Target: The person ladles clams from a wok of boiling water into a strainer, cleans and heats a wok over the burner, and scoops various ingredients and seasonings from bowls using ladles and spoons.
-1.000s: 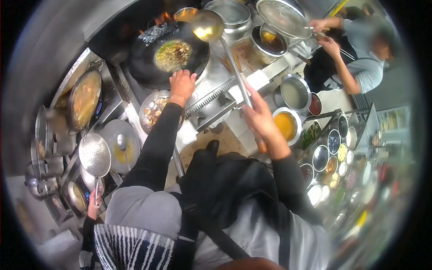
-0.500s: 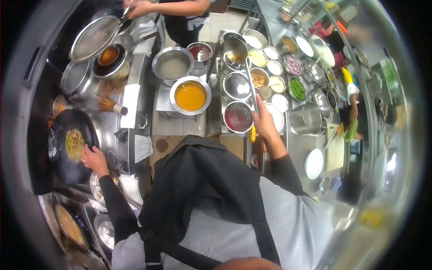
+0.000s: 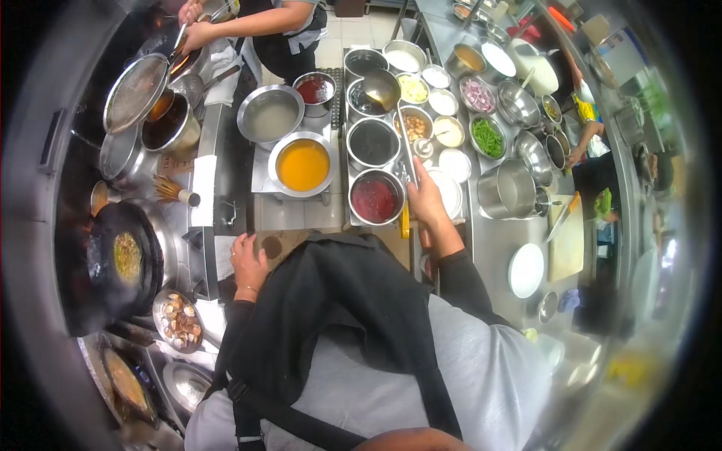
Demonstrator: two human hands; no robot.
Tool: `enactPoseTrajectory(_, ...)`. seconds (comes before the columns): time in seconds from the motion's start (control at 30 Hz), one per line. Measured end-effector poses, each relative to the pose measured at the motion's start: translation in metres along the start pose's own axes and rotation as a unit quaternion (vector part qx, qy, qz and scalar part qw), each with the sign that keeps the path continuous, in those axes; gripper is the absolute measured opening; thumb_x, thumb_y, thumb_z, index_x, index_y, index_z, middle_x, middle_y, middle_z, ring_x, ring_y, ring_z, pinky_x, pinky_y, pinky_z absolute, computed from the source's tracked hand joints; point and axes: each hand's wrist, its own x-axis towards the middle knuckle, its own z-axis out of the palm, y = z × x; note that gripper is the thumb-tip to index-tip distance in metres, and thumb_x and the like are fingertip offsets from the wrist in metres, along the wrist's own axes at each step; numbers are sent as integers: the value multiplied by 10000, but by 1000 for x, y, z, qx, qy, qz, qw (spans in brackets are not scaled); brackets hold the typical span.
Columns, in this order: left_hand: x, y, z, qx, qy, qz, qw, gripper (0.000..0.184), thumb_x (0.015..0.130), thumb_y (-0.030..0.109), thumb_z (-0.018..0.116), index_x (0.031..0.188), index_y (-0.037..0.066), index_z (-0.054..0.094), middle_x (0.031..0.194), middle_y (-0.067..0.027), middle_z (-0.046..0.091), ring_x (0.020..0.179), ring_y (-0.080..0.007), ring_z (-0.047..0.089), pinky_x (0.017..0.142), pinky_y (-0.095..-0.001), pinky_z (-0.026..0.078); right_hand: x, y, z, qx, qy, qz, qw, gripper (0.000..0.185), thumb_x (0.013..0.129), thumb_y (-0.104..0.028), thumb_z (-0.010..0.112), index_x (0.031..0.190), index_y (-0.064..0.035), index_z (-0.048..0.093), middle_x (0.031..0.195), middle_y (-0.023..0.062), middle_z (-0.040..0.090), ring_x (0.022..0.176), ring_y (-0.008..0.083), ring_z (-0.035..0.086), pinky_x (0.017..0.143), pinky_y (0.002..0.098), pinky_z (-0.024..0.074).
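Note:
My right hand (image 3: 427, 197) is closed round the long handle of a ladle (image 3: 381, 89). Its bowl is over the row of steel sauce pots, by the pot of dark liquid (image 3: 356, 100). Below that pot stand another with dark liquid (image 3: 374, 143) and one with red sauce (image 3: 376, 200). My left hand (image 3: 247, 263) is held up near the counter edge, fingers apart, with nothing in it. On the stove at the left, a black wok (image 3: 147, 248) holds finely chopped food (image 3: 127, 255) in oil. A strainer with browned chunks (image 3: 179, 322) rests near the wok.
A basin of orange liquid (image 3: 303, 165) and one of cloudy water (image 3: 271, 113) stand between stove and pots. Bowls of green pieces (image 3: 487, 138) and chopped onion (image 3: 477, 96) are at the right, with a cutting board (image 3: 565, 244). Another person's hands (image 3: 197, 34) hold a large mesh strainer (image 3: 135, 94).
My left hand has come away from over the wok to the right. The ladle bowl has moved slightly left and down. The other person's strainer has shifted left.

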Motion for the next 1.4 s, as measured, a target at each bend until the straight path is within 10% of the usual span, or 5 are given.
enactPoseTrajectory(0.23, -26, -26, 9, -4, -15, -38, 999, 431, 833, 54, 726, 1253, 6, 641, 1342, -226, 549, 1294, -416, 515, 1113, -472, 421, -2, -23, -21, 364, -105, 188, 906, 687, 1035, -44, 527, 1657, -176, 267, 624, -25, 419, 454, 70, 368, 388, 242, 313)
enactPoseTrajectory(0.8, -119, -60, -24, -41, 96, -177, 979, 406, 858, 83, 732, 1253, 35, 650, 1342, -219, 566, 1286, -408, 547, 1096, -437, 468, -12, -133, 1, 437, -282, 81, 850, 720, 1032, -15, 493, 1674, -143, 193, 684, -24, 432, 450, 58, 374, 358, 208, 336)
enactPoseTrajectory(1.1, -167, -55, -67, -40, 186, -207, 960, 388, 891, 69, 723, 1270, 44, 647, 1363, -196, 539, 1198, -385, 610, 1034, -426, 522, -50, -339, 255, 228, -576, -229, 751, 717, 992, -93, 595, 1648, -143, 310, 744, -3, 580, 430, 103, 462, 380, 292, 382)
enactPoseTrajectory(1.33, -190, -53, -93, -133, 219, -316, 913, 397, 870, 60, 706, 1263, 45, 646, 1378, -207, 533, 1223, -402, 595, 1031, -430, 514, -86, -385, 433, 262, -740, -8, 620, 714, 976, -61, 577, 1632, -111, 300, 729, 68, 597, 508, 157, 536, 437, 356, 467)
enactPoseTrajectory(1.4, -195, -51, -92, -165, 220, -339, 899, 412, 873, 55, 694, 1282, 51, 645, 1400, -200, 517, 1193, -381, 611, 1004, -416, 527, -91, -348, 484, 90, -366, -490, 786, 724, 970, -63, 579, 1633, -128, 297, 803, 136, 669, 538, 183, 584, 484, 378, 507)
